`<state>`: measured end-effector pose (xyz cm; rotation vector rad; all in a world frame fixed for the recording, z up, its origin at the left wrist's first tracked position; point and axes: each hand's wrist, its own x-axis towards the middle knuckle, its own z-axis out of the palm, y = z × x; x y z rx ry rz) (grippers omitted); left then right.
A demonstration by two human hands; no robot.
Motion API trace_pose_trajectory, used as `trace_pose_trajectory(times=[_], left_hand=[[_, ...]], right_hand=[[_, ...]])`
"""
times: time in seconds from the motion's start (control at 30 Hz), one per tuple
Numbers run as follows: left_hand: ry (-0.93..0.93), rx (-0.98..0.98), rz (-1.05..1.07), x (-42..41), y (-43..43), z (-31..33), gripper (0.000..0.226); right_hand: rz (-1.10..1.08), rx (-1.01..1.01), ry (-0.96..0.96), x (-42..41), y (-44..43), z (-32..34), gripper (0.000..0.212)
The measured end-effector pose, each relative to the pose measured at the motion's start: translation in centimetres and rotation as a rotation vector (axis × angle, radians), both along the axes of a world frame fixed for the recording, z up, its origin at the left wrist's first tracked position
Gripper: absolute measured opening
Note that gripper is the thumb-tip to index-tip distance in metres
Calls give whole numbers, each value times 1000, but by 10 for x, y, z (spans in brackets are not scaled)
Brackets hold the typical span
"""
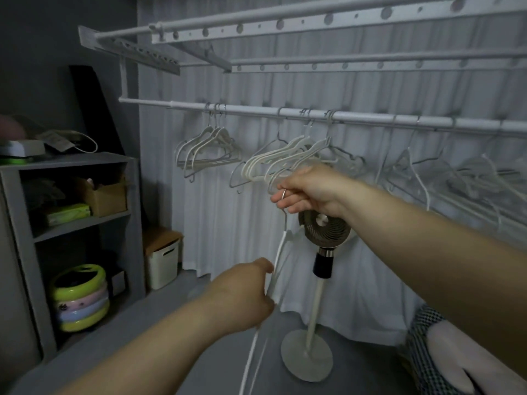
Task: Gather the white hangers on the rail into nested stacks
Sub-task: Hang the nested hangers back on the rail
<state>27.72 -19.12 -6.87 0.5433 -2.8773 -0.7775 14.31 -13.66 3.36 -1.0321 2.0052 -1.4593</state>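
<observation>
While off rail (256, 108), hanger (281, 249) hook between right fingers (291, 199).

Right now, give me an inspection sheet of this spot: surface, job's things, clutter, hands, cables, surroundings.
Surface: grey floor, stand fan on it.
Job's things: rail carries a left stack and a middle stack of white hangers, loose hangers further right; one held hanger is off it.
Clutter: cardboard box and coloured rings in the shelf unit, white bin beside it.
Hands: right hand pinches the held hanger's metal hook; left hand grips its white body lower down.
Cables: nothing seen.
Surroundings: white curtain behind the rail, upper drying rack above.
</observation>
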Motion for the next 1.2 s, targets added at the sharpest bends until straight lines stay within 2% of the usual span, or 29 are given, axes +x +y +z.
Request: trace_pose_trajectory(times=[0.17,0.3,0.4,0.57,0.67,0.77,0.9,1.0,1.2], left_hand=[[-23,-74,-13,-32,9,5,61],[-34,-17,-2,-64,12,4,37],[45,8,78,-89,7,10,33],[107,-26,119,-125,-1,31,35],[129,-5,139,-146,-1,48,38],[173,11,153,-169,0,64,40],[268,48,119,-207,4,86,34],[341,76,100,-236,12,100,30],[357,59,67,-288,20,128,36]], right_hand=[[-47,-88,-66,-32,12,1,24],[-50,-143,-89,-60,24,6,22],[-36,-117,-56,-83,33,14,13],[-146,-28,212,-126,52,30,5],[-283,16,471,-159,60,38,23],[-432,207,868,-193,72,46,32],[-537,427,1150,-229,94,57,42],[-584,483,1257,-253,108,65,50],[-590,553,1315,-285,124,72,60]])
